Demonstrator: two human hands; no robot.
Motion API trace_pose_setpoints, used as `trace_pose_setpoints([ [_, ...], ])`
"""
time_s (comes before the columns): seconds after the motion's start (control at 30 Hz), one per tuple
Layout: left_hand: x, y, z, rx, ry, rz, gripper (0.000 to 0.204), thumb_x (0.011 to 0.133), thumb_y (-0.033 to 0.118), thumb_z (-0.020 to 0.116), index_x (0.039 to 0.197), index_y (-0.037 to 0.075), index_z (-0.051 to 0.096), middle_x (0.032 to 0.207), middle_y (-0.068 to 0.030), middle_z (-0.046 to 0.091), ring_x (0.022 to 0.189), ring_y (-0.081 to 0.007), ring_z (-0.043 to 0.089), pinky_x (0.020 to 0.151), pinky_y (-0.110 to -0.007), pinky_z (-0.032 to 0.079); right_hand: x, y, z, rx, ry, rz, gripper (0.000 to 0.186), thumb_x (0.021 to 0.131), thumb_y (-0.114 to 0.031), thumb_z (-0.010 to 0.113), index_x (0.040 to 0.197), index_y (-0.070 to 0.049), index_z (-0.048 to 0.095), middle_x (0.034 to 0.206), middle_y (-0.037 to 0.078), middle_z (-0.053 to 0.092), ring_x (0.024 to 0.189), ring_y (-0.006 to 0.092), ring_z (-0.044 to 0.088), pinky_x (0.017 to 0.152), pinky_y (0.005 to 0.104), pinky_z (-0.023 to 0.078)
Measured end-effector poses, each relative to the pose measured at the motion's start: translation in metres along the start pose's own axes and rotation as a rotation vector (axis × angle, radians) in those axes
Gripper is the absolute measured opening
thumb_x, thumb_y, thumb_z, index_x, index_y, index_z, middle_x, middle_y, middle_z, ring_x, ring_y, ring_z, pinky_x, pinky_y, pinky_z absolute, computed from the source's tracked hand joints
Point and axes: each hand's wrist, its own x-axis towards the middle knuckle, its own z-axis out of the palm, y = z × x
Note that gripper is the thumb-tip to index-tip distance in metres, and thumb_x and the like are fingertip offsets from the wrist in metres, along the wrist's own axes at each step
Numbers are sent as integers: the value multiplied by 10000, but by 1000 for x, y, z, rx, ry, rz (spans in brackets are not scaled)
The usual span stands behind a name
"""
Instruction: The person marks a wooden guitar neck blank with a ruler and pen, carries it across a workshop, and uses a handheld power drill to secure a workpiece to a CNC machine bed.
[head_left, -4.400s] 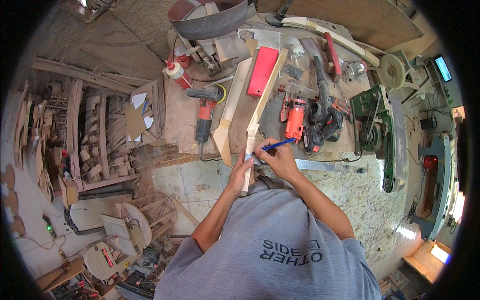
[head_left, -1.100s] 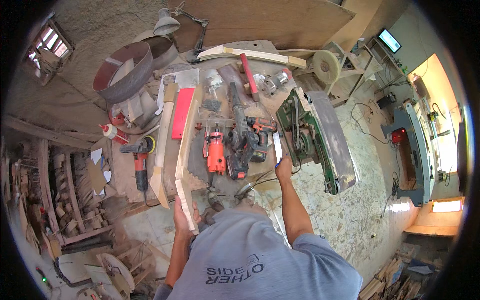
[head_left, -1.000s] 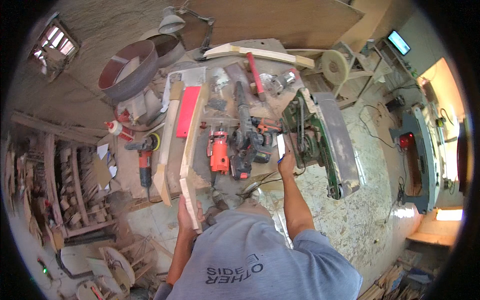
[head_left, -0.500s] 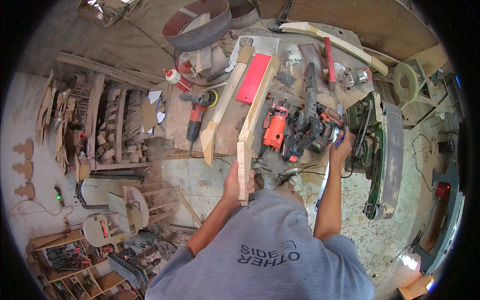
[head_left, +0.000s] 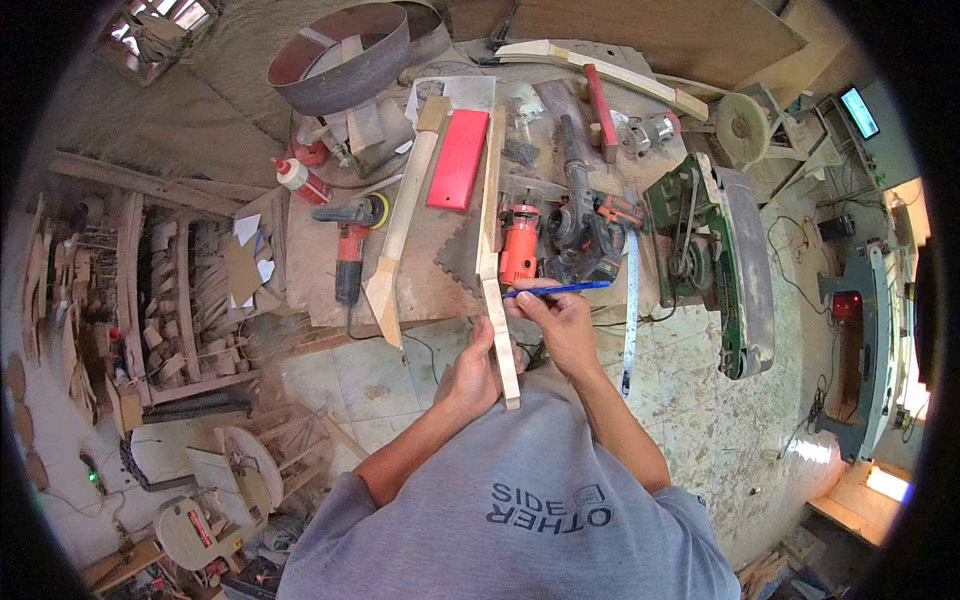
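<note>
My left hand [head_left: 472,368] is closed round the near end of a long, shaped pale wooden piece [head_left: 492,265]. Its far part reaches over the bench, and its stepped near end points toward my shirt. Pinched in my right hand [head_left: 562,328] is a slim blue pen [head_left: 570,289], lying crosswise with its left end at the side of the wood. A similar wooden piece [head_left: 408,200] lies to the left on the bench, with a bright red board [head_left: 459,160] between the two. Just right of the held wood stands an orange power tool [head_left: 520,243].
A sander [head_left: 350,250] and a glue bottle [head_left: 301,181] occupy the bench's left. To the right are a black blower [head_left: 572,205], a cordless drill [head_left: 620,212], a steel ruler [head_left: 629,330] overhanging the edge, and a green belt sander [head_left: 700,240]. Cables hang below the bench.
My right hand has come left from beside the drill to the held wood, carrying the blue pen. My left hand still grips the wood. The whole view has shifted.
</note>
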Motion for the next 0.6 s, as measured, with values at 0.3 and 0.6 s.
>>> trace_pose_setpoints([
  [0.3, -1, 8, -10, 4, -12, -65, 429, 1078, 560, 376, 1242, 186, 509, 960, -37, 579, 855, -201, 581, 782, -396, 502, 5, 17, 26, -88, 139, -67, 233, 971, -141, 729, 1118, 39, 727, 951, 75, 750, 831, 111, 688, 767, 273, 558],
  [0.6, -3, 13, -14, 38, -34, -50, 362, 1095, 522, 363, 1223, 205, 479, 970, -41, 586, 852, -207, 595, 782, -402, 508, 19, 25, 32, -89, 164, -80, 201, 971, -128, 723, 1075, 44, 726, 922, 80, 751, 837, 117, 700, 770, 278, 570],
])
